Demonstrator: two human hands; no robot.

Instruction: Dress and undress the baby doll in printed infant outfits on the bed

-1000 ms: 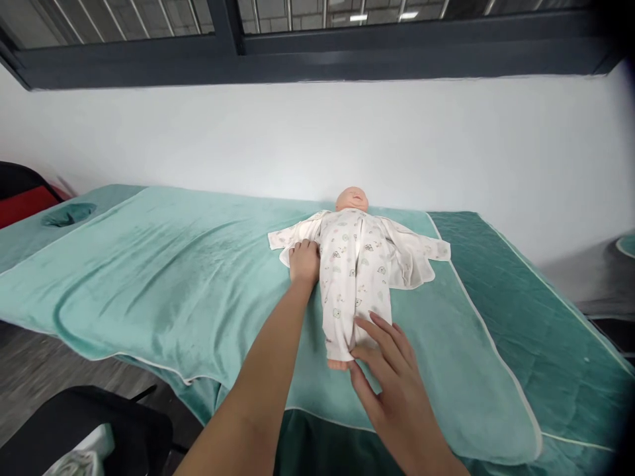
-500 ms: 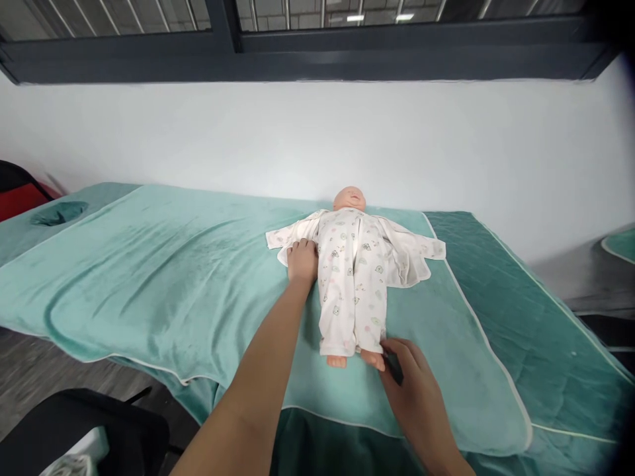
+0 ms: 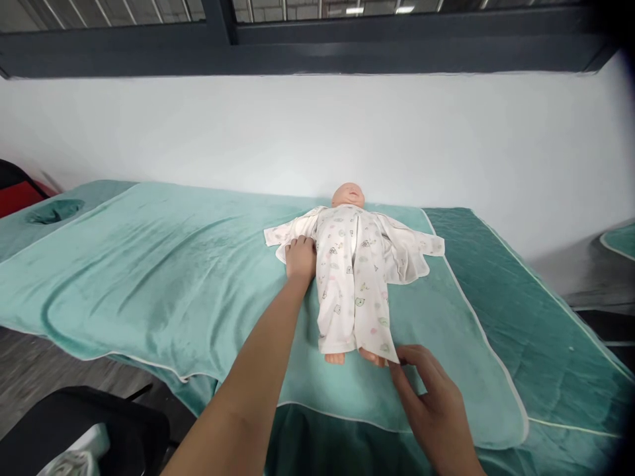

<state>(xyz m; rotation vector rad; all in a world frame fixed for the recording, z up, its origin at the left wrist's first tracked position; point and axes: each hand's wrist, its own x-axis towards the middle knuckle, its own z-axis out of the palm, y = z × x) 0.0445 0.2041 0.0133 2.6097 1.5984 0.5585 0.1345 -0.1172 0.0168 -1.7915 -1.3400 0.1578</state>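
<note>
A baby doll [image 3: 348,194] lies on its back, head toward the wall, on a light green blanket [image 3: 163,264]. White printed baby trousers [image 3: 353,291] cover its front from the chest down, with the feet showing below the hems. Under them a white baby shirt [image 3: 404,248] spreads out, its sleeves stretched to both sides. My left hand [image 3: 300,258] rests at the doll's left-hand side in the picture, against the clothes; its fingertips are partly hidden. My right hand [image 3: 430,390] pinches the corner of the right trouser hem and draws it out beside the foot.
The blanket lies over a darker green bed [image 3: 501,297] with a face hole [image 3: 54,211] at the left. A white wall [image 3: 198,132] stands behind it. A black chair [image 3: 114,423] holding some pale cloth is at the lower left.
My right hand has moved slightly right and down, pulling the trouser hem into a point. My left hand stays in the same place on the clothes.
</note>
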